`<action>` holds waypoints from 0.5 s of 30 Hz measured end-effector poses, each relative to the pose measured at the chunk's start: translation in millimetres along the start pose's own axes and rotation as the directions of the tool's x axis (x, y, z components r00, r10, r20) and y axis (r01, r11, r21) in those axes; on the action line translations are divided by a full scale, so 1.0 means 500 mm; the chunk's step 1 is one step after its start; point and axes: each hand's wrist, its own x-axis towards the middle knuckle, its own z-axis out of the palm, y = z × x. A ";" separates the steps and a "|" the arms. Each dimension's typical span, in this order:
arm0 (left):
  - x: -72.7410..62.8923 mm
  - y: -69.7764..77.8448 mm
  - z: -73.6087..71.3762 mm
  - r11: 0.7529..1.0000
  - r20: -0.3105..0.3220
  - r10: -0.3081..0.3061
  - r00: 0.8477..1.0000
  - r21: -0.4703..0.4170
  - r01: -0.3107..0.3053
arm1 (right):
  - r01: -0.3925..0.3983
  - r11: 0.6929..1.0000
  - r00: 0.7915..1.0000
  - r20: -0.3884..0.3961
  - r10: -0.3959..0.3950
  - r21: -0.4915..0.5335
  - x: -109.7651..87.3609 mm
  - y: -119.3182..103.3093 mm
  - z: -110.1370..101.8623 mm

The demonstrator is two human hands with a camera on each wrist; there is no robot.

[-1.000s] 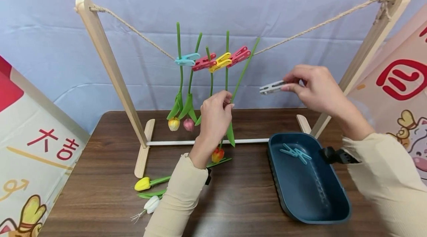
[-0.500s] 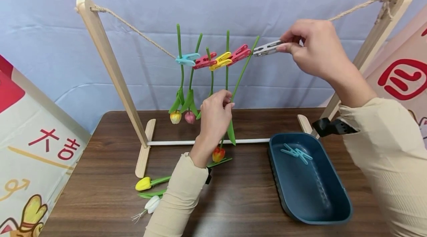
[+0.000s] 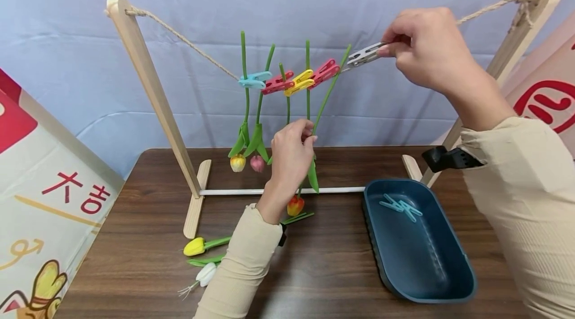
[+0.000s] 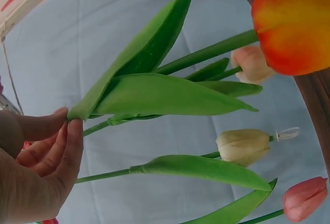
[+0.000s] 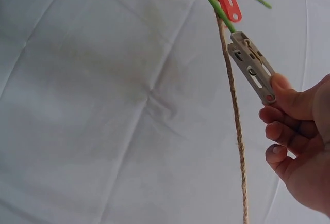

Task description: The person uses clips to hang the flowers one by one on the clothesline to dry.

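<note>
My left hand (image 3: pixel 289 159) pinches the stem of an orange-red tulip (image 3: pixel 295 205), which hangs bloom down with its stem slanting up to the rope. In the left wrist view, thumb and fingers hold it at the base of its leaves (image 4: pixel 170 92). A grey clothespin (image 3: pixel 366 54) is pinched by its handle end in my right hand (image 3: pixel 427 49). Its tip is at the top of that green stem (image 5: pixel 214 4), beside the twine rope (image 5: pixel 234 105); whether it bites on either is unclear. Blue, red and yellow clothespins (image 3: pixel 300 82) hold several other upside-down tulips on the rope.
A wooden frame (image 3: pixel 152 94) carries the sagging rope, with a white bar (image 3: pixel 334 190) low across it. At right stands a dark blue bin (image 3: pixel 420 264) holding light-blue clothespins (image 3: pixel 401 206). A yellow tulip (image 3: pixel 194 246) and a white one (image 3: pixel 206 274) lie on the table.
My right hand has risen, bringing the grey clothespin up and left to the rope beside the stem's top. The left hand stays on the tulip, almost unmoved.
</note>
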 end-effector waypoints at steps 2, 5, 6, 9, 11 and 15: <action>0.002 0.001 -0.001 1.000 -0.006 0.001 1.000 0.000 -0.001 | 0.005 1.000 1.000 0.009 -0.005 -0.008 0.001 0.002 -0.002; 0.005 0.002 -0.001 1.000 -0.010 0.004 1.000 0.002 -0.004 | 0.002 1.000 0.999 0.046 -0.002 -0.007 0.006 0.004 0.001; 0.006 0.003 -0.002 1.000 -0.011 0.005 1.000 0.005 -0.005 | -0.004 1.000 0.998 0.065 0.005 -0.004 0.008 0.004 0.003; 0.008 0.004 0.000 1.000 -0.013 0.007 1.000 0.005 -0.007 | -0.005 1.000 0.993 0.117 0.004 0.012 0.015 0.000 0.010; 0.009 0.004 0.000 1.000 -0.015 0.009 1.000 0.004 -0.009 | 0.002 1.000 0.989 0.145 -0.006 0.026 0.019 -0.004 0.015; 0.014 0.005 0.003 1.000 -0.021 0.014 1.000 -0.006 -0.014 | 0.013 0.998 0.984 0.179 -0.022 0.055 0.020 -0.013 0.024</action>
